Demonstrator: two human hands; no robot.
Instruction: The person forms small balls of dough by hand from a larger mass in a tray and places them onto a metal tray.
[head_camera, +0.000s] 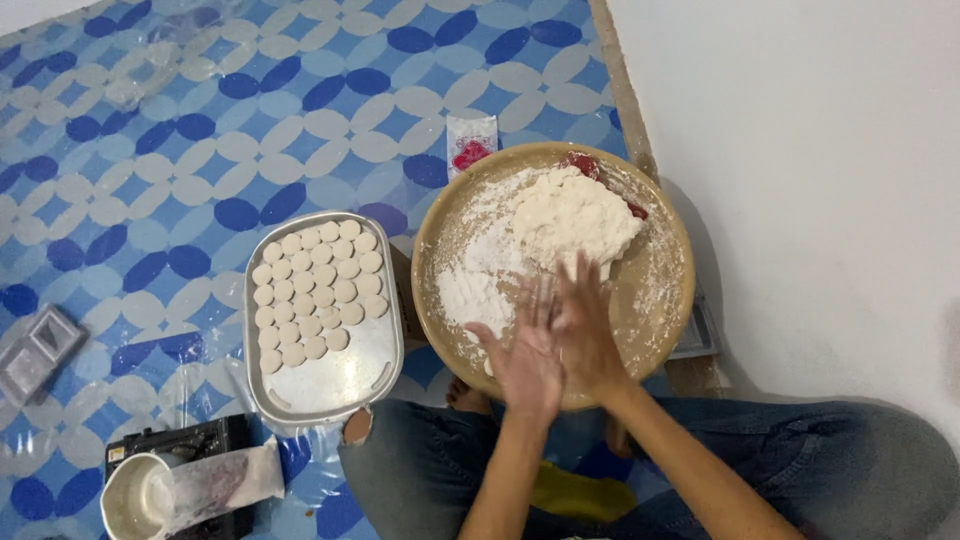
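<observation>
1. The left hand (525, 360) and the right hand (585, 325) are pressed together palm to palm above the near rim of the round tan bowl (425, 260). Fingers are extended and slightly blurred. Whether anything lies between the palms cannot be told; neither grip is closed around a visible item.
2. The bowl is wide, shallow and smooth-walled. Loose white flour (475, 280) dusts its floor and sides in a powdery, uneven layer.
3. A lump of white dough (575, 220) sits in the far half of the bowl, just beyond the fingertips. Its surface is rough and shaggy, its outline irregular.
4. A red item (583, 163) shows at the far rim, partly hidden behind the dough; its kind cannot be told.
5. A rectangular metal tray (330, 380) with rounded corners lies just left of the bowl. Small, flat, round dough discs (315, 290) fill its far part in close rows; the near part is bare, reflective metal.
6. A small white sachet (470, 143) with red print lies beyond the bowl.
7. All items rest on the floor, on a glossy mat (200, 150) patterned in blue and cream ovals.
8. A round metal pot (130, 500) stands at the lower left corner.
9. The person sits in blue denim, knees on either side of the bowl.
</observation>
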